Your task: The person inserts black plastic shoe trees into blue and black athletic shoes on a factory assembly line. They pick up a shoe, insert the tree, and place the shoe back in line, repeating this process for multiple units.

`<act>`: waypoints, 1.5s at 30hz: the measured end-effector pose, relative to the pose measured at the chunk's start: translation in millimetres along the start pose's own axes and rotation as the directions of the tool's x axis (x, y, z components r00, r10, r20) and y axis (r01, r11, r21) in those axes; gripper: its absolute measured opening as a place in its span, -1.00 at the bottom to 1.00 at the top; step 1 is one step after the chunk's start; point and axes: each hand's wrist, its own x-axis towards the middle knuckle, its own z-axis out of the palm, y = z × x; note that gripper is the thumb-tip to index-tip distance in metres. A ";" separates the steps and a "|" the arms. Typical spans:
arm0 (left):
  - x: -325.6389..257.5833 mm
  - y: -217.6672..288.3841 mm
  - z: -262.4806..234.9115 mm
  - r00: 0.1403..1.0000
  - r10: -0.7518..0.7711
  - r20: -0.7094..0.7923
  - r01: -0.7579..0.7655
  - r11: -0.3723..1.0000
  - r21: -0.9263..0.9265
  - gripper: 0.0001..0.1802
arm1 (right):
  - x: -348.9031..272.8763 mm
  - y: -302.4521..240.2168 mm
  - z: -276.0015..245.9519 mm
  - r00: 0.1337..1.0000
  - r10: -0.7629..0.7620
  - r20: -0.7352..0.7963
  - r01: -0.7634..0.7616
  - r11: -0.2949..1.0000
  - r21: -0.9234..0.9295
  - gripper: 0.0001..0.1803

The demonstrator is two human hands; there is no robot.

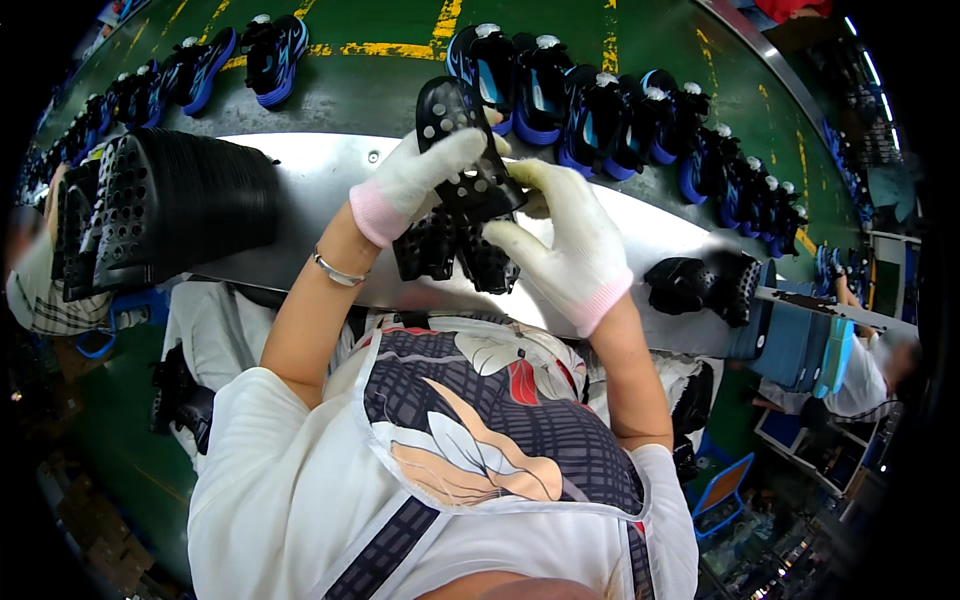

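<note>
A black, sole-shaped piece with round holes (437,106) is raised upright above the metal bench. My left hand (420,180), in a white glove with a pink cuff, is closed round its left side with the thumb across its face. At its lower right end, my right hand (575,235), gloved the same way, grips it between thumb and fingers. Below, partly hidden by my hands, two black holed pieces (426,250) lie on the bench close to my body.
A long stack of black perforated pieces (200,195) rests on the bench (310,185) at left. More black pieces (705,285) lie at right. Beyond, black-and-blue shoes (540,90) line a green surface. Other people sit at both sides; a blue-framed chair (725,492) stands lower right.
</note>
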 end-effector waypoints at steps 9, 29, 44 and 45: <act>11.5 -4.9 -15.0 0.973 0.061 -0.221 -0.034 0.992 0.122 -0.62 | 26.5 14.5 25.9 0.990 0.141 -0.006 -0.139 0.961 -0.238 -0.57; 47.8 -4.6 -11.3 0.998 0.063 -0.008 -0.061 0.985 0.161 -0.64 | 41.4 17.6 9.5 0.935 0.338 -0.109 -0.340 0.940 0.007 -0.77; 77.6 -27.9 -21.9 0.983 0.126 0.130 -0.172 0.419 0.892 -0.46 | 107.9 72.7 -55.7 0.784 0.562 0.264 -0.571 0.819 -0.049 -0.60; 82.8 -29.7 -18.4 0.985 0.102 0.142 -0.170 0.389 0.906 -0.46 | 115.0 67.5 -57.6 0.759 0.585 0.285 -0.599 0.799 -0.043 -0.62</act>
